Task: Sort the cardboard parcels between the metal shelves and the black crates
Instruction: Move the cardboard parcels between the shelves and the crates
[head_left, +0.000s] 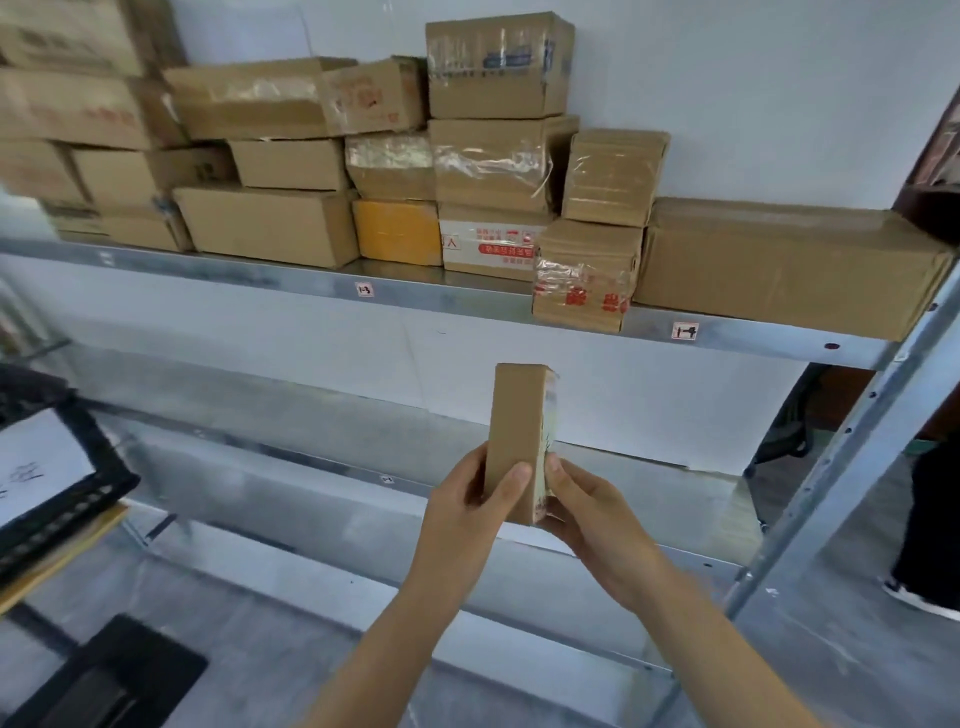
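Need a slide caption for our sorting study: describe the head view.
Left hand and right hand hold a slim cardboard parcel upright below a parcel-laden metal shelf, black crate at left.

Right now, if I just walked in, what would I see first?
A slim parcel, held upright by the left hand and right hand in the middle. Above it, a big pile of parcels crowds the top shelf, and one taped parcel sticks out over its edge.
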